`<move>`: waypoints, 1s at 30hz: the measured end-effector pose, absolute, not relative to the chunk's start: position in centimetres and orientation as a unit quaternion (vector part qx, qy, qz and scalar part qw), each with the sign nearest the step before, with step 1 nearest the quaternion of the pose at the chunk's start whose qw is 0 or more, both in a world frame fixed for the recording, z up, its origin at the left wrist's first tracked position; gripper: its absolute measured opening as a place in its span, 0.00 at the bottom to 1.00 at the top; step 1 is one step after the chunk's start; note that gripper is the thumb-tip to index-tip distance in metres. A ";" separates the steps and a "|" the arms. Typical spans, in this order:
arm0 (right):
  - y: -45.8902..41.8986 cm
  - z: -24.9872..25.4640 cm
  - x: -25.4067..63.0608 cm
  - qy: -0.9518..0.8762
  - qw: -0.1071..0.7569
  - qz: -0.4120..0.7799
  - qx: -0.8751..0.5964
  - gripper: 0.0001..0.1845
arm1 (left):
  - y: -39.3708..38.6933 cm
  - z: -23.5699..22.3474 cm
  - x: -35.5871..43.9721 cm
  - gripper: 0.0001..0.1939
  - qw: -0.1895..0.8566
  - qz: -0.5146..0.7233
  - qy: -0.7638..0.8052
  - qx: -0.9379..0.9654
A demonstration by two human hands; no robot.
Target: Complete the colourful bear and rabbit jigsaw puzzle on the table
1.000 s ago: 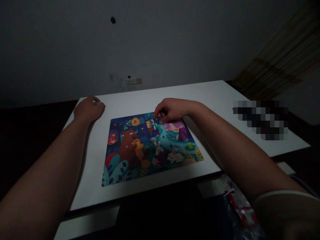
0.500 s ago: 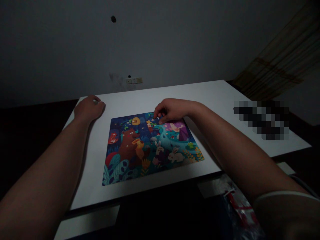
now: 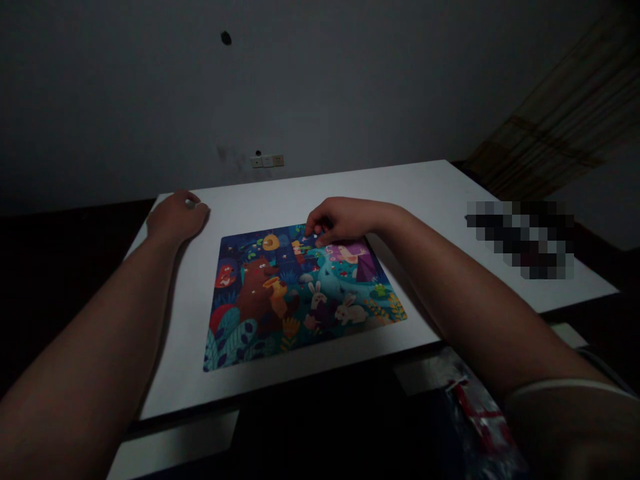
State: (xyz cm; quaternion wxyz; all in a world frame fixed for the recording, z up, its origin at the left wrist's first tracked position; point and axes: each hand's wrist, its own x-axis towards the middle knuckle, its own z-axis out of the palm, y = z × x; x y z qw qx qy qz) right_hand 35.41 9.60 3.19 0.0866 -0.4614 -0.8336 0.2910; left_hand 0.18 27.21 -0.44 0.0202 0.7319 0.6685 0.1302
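Note:
A colourful picture puzzle (image 3: 260, 293) with rounded corners lies flat on the white table (image 3: 300, 197). It shows a bear with a yellow pot, rabbits and a fox among night-time plants. Over its upper edge, right of the middle, is my right hand (image 3: 340, 219), its fingers bent down and its thumb and index tip close together at the surface. Whether a loose piece is between them is hidden. Left of the puzzle, apart from it, my left hand (image 3: 175, 217) rests on the table's far left part. Its fingers are curled in, with a small gap by the thumb.
A pixelated dark patch (image 3: 525, 240) covers something at the table's right. Below the front edge, a clear plastic bag with red (image 3: 480, 420) lies at lower right. A grey wall with sockets (image 3: 267, 161) stands behind, and a striped curtain (image 3: 545, 140) hangs at right.
Both hands stay in nearly the same places. The whole view has shifted very slightly, and the right fingers remain at the same part of the puzzle.

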 end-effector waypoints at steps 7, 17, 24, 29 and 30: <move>9.6 3.2 35.6 -0.832 0.088 0.288 -0.466 0.20 | 27.2 -0.4 0.1 0.22 0.020 0.128 0.666 0.735; 9.6 3.4 35.8 -0.827 0.085 0.299 -0.468 0.21 | 27.3 -0.5 0.1 0.23 0.015 0.133 0.667 0.733; 9.7 3.3 35.9 -0.826 0.086 0.303 -0.468 0.24 | 27.2 -0.5 0.2 0.24 0.019 0.123 0.670 0.732; 9.6 3.5 35.7 -0.832 0.071 0.291 -0.467 0.23 | 27.2 -0.4 0.3 0.23 0.013 0.124 0.669 0.733; 9.6 3.5 35.7 -0.832 0.068 0.289 -0.468 0.23 | 27.2 -0.4 0.3 0.22 0.013 0.123 0.669 0.733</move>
